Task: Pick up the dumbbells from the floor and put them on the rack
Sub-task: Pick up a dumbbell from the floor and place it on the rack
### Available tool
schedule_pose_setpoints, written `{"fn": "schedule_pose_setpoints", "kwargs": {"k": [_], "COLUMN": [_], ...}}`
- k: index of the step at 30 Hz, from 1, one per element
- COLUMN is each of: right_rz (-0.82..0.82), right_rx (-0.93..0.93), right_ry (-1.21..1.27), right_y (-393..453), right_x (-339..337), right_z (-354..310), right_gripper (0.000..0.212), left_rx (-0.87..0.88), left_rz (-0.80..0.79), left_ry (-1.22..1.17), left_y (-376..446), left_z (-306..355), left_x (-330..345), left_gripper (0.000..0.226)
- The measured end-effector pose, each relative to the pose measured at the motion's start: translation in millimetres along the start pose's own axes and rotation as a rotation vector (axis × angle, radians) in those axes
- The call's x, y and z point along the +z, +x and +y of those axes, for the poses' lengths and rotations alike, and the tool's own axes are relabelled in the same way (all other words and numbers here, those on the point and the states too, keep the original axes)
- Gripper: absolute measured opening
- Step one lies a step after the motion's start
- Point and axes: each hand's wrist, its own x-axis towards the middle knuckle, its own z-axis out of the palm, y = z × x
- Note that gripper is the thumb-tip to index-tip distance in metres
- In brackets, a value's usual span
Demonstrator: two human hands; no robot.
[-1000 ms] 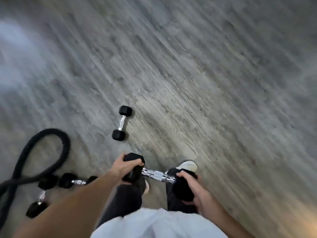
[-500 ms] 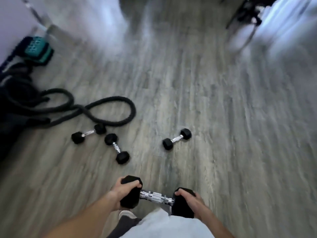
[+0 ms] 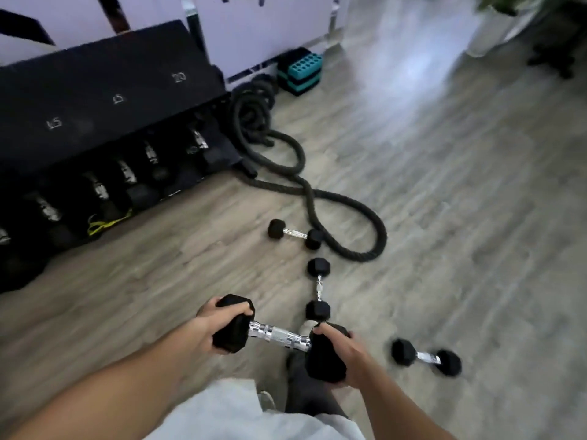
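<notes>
I hold a large black hex dumbbell (image 3: 279, 334) with a chrome handle level in front of my waist. My left hand (image 3: 209, 325) grips its left head and my right hand (image 3: 347, 354) grips its right head. Three smaller black dumbbells lie on the wood floor: one (image 3: 295, 233) beside the rope, one (image 3: 318, 289) just ahead of my hands, one (image 3: 425, 356) to my right. The black dumbbell rack (image 3: 95, 100) stands at the upper left, with number labels on its top shelf and several dumbbells on its lower shelf.
A thick black battle rope (image 3: 317, 198) snakes across the floor from the rack's right end, curling next to the far dumbbell. A teal and black block (image 3: 300, 73) sits by the white wall. A yellow strap (image 3: 108, 222) lies under the rack. My shoe (image 3: 306, 328) shows below the held dumbbell.
My view has swung left, bringing the rack into sight at the upper left. The floor dumbbells now lie ahead and to my right. Both hands keep the same grip on the dumbbell.
</notes>
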Motion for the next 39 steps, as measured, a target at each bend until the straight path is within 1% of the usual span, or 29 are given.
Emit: {"fn": "schedule_pose_setpoints", "kwargs": {"k": [2,3,5,6,8,10,13,15,17,19,20,23,24,26,27,29,30,31,33,34,35,37,38,39], "right_rz": [-0.04,-0.055,-0.102,-0.126,-0.161,-0.171,-0.229,-0.258,-0.259,-0.241,-0.238,-0.255,-0.266,-0.297,-0.336,-0.325,-0.32,-0.317,-0.3,-0.316,-0.342,-0.321,-0.344,-0.354], "right_rx": [-0.028,-0.046,-0.088,-0.095,-0.11,-0.127,-0.139,-0.153,-0.172,-0.171,-0.16,-0.152,-0.161,-0.184,-0.175,-0.129,-0.113,-0.102,-0.069,-0.043,-0.014,0.007,0.023,0.018], "right_ry": [-0.084,-0.117,-0.194,-0.232,-0.294,-0.339,-0.454,-0.522,-0.536,-0.534,-0.519,-0.515,-0.481,-0.417,-0.4,-0.381,-0.372,-0.359,-0.402,-0.419,-0.432,-0.432,-0.406,-0.391], "right_y": [2,6,17,20,26,34,44,63,56,61,66,67,71,77,78,77,78,89,115,145,174,207,213,198], "right_x": [31,47,75,88,120,153,212,255,296,345,370,435,455,489,504,542,555,570,604,622,637,668,681,691], "right_z": [-44,-65,-111,-128,-168,-205,-246,-272,-298,-322,-334,-363,-372,-388,-394,-412,-419,-427,-444,-449,-455,-470,-479,-494], "right_gripper": [0.055,0.048,0.041,0.037,0.028,0.032,0.029,0.026,0.027,0.038,0.04,0.03,0.027,0.029,0.027,0.025,0.027,0.034,0.066,0.082,0.092,0.101,0.105,0.107], "left_rx": [-0.015,-0.021,-0.032,-0.042,-0.051,-0.026,-0.009,0.003,-0.005,-0.016,-0.014,0.006,-0.001,0.006,0.018,0.039,0.051,0.061,0.067,0.06,0.047,0.013,-0.005,-0.027], "left_rz": [0.027,0.047,0.116,0.128,0.135,0.167,0.273,0.29,0.27,0.26,0.263,0.271,0.266,0.262,0.263,0.26,0.265,0.269,0.287,0.289,0.286,0.285,0.296,0.309], "left_ry": [-0.06,-0.098,-0.168,-0.188,-0.256,-0.305,-0.359,-0.407,-0.428,-0.471,-0.476,-0.467,-0.467,-0.427,-0.415,-0.379,-0.361,-0.347,-0.342,-0.327,-0.31,-0.285,-0.269,-0.25], "left_y": [13,20,32,37,51,66,67,81,104,126,135,154,160,173,180,192,194,197,212,222,231,246,254,262], "left_z": [19,29,51,60,79,97,132,153,172,193,206,247,261,286,298,327,340,356,386,401,415,438,450,461], "left_x": [-24,-36,-58,-67,-95,-123,-162,-195,-229,-270,-292,-353,-373,-410,-427,-461,-472,-486,-516,-531,-546,-570,-582,-592], "left_gripper": [0.054,0.052,0.042,0.043,0.056,0.058,0.044,0.038,0.042,0.052,0.052,0.045,0.046,0.053,0.056,0.055,0.049,0.04,0.023,0.024,0.029,0.042,0.045,0.044]}}
